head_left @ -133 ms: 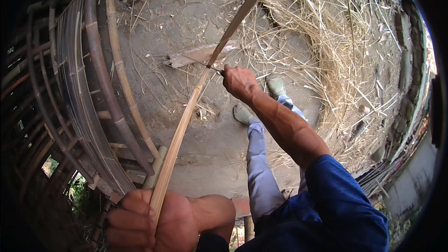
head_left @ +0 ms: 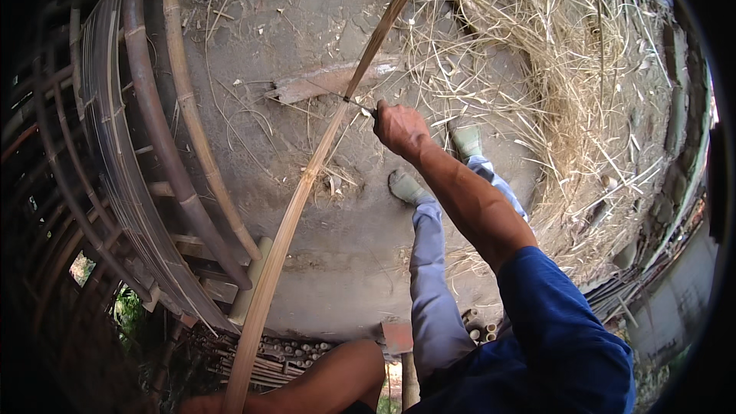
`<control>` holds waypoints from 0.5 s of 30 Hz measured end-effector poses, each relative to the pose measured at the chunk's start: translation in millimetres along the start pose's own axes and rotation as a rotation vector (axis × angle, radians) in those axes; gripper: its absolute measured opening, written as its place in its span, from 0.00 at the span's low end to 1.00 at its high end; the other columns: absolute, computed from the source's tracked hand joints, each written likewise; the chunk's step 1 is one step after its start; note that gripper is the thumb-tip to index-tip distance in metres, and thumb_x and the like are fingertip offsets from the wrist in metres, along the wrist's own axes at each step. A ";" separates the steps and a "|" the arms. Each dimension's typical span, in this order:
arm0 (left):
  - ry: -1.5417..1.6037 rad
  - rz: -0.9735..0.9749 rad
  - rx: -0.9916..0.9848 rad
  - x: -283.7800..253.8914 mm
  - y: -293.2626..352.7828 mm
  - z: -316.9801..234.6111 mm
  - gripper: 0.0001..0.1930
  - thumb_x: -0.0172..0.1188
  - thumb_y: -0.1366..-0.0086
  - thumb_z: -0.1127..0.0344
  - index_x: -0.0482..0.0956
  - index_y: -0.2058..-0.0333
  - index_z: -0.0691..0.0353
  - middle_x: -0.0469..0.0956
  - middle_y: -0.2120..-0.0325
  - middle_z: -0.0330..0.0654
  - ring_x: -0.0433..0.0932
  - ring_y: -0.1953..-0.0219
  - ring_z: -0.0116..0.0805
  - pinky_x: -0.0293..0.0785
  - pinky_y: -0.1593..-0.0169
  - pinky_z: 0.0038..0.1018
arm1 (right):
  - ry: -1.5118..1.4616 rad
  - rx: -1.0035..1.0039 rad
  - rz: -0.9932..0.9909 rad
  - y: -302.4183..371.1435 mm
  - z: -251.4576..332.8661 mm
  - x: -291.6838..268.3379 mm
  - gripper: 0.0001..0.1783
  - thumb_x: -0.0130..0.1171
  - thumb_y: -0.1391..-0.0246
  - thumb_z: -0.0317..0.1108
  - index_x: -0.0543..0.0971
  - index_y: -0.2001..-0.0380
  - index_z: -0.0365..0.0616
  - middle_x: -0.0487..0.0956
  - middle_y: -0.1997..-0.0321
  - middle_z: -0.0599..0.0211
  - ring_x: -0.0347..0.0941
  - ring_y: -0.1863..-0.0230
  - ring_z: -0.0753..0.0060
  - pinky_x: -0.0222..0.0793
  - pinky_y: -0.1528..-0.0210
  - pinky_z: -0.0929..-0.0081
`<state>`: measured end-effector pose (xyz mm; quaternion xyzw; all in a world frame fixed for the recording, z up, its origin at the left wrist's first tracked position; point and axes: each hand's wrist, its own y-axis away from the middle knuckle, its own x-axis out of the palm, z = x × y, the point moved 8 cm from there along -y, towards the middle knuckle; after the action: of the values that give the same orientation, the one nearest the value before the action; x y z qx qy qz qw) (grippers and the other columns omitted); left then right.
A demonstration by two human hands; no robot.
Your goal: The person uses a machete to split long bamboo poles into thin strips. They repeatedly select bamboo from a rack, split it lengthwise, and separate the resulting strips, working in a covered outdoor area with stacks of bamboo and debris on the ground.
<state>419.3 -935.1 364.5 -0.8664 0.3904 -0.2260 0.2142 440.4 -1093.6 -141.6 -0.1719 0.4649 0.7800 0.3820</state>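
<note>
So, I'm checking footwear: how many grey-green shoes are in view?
2: the left grey-green shoe and, farther forward, the right grey-green shoe, both on the grey-brown earthen floor. Others could be hidden in shadow.

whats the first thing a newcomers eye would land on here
Probably the long, flat, tan bamboo strip slanting from lower left to the top edge, with a thin dark-handled knife in the right hand crossing it. Next would come the tangled straw-coloured heap of shavings on the grey-brown ground at upper right, then the curved brown bamboo poles along the left.
</note>
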 end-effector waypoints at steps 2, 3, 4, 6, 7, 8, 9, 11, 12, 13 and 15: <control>-0.086 0.042 -0.037 -10.5 -1.2 19.0 0.27 0.38 0.26 0.39 0.60 0.81 0.49 0.57 0.84 0.29 0.61 0.80 0.26 0.60 0.78 0.22 | -0.013 -0.010 0.011 -28.3 -11.2 26.9 0.12 0.48 0.41 0.36 0.74 0.65 0.37 0.81 0.72 0.41 0.80 0.67 0.39 0.75 0.63 0.48; -0.120 0.079 -0.062 -14.6 2.2 31.9 0.27 0.38 0.26 0.40 0.60 0.81 0.49 0.57 0.84 0.29 0.60 0.80 0.25 0.60 0.78 0.22 | -0.009 0.000 0.033 -42.1 -20.3 42.3 0.13 0.48 0.40 0.37 0.74 0.65 0.37 0.81 0.72 0.41 0.80 0.67 0.38 0.75 0.63 0.48; -0.160 0.109 -0.082 -18.7 6.2 45.2 0.27 0.38 0.26 0.40 0.60 0.81 0.49 0.57 0.84 0.29 0.60 0.80 0.25 0.60 0.78 0.21 | -0.003 0.007 0.049 -57.3 -27.0 55.0 0.13 0.48 0.39 0.38 0.74 0.64 0.37 0.81 0.71 0.41 0.80 0.66 0.38 0.75 0.62 0.48; -0.250 0.164 -0.124 -25.6 19.2 73.6 0.27 0.38 0.25 0.40 0.61 0.81 0.49 0.56 0.85 0.28 0.60 0.80 0.24 0.59 0.78 0.20 | -0.041 0.033 0.014 -75.9 -38.1 73.8 0.15 0.48 0.38 0.40 0.74 0.65 0.37 0.81 0.72 0.40 0.80 0.66 0.37 0.75 0.61 0.47; -0.307 0.200 -0.137 -27.6 26.1 89.2 0.27 0.37 0.25 0.40 0.61 0.81 0.49 0.56 0.85 0.28 0.60 0.80 0.23 0.59 0.78 0.20 | -0.067 0.020 0.008 -78.9 -38.7 84.0 0.15 0.49 0.39 0.40 0.74 0.65 0.37 0.81 0.72 0.40 0.80 0.66 0.36 0.74 0.61 0.47; -0.366 0.224 -0.159 -29.6 33.2 106.3 0.27 0.37 0.25 0.41 0.61 0.80 0.49 0.56 0.85 0.28 0.60 0.80 0.23 0.59 0.78 0.19 | -0.082 0.018 0.000 -77.5 -40.2 81.5 0.15 0.50 0.39 0.40 0.74 0.64 0.36 0.81 0.72 0.39 0.79 0.66 0.36 0.74 0.61 0.46; -0.392 0.248 -0.172 -30.3 38.2 121.3 0.26 0.37 0.25 0.41 0.61 0.80 0.49 0.56 0.85 0.27 0.60 0.80 0.22 0.59 0.78 0.19 | -0.099 0.020 -0.012 -78.8 -44.6 81.9 0.15 0.51 0.39 0.40 0.74 0.64 0.36 0.80 0.72 0.39 0.79 0.66 0.36 0.73 0.60 0.46; -0.326 0.252 -0.196 -37.0 45.2 142.7 0.26 0.38 0.25 0.43 0.61 0.80 0.49 0.56 0.85 0.27 0.59 0.81 0.21 0.59 0.78 0.18 | -0.151 0.001 -0.002 -82.8 -56.0 92.2 0.15 0.54 0.41 0.40 0.74 0.64 0.36 0.80 0.73 0.41 0.78 0.67 0.37 0.72 0.61 0.45; -0.264 0.236 -0.190 -42.1 47.9 147.1 0.25 0.39 0.25 0.44 0.60 0.80 0.49 0.55 0.85 0.26 0.59 0.81 0.20 0.59 0.77 0.17 | -0.172 -0.027 0.010 -82.9 -51.2 88.5 0.15 0.54 0.41 0.39 0.74 0.64 0.35 0.80 0.74 0.42 0.78 0.68 0.38 0.72 0.62 0.46; -0.208 0.211 -0.175 -50.2 49.9 145.5 0.24 0.39 0.25 0.45 0.60 0.80 0.49 0.55 0.85 0.26 0.58 0.82 0.19 0.59 0.77 0.17 | -0.162 -0.071 0.036 -82.7 -39.8 85.9 0.14 0.55 0.41 0.39 0.74 0.64 0.36 0.80 0.74 0.43 0.79 0.69 0.39 0.72 0.62 0.47; -0.254 0.258 -0.182 -65.6 40.4 122.1 0.22 0.41 0.25 0.47 0.63 0.76 0.54 0.55 0.87 0.29 0.59 0.83 0.24 0.65 0.65 0.29 | -0.155 -0.181 0.019 -75.0 -21.2 74.2 0.13 0.56 0.42 0.38 0.74 0.64 0.39 0.79 0.77 0.47 0.79 0.71 0.40 0.74 0.67 0.49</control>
<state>425.2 -885.0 229.2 -0.8464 0.4869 -0.0494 0.2099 447.1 -1058.7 -243.2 -0.1405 0.3632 0.8333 0.3923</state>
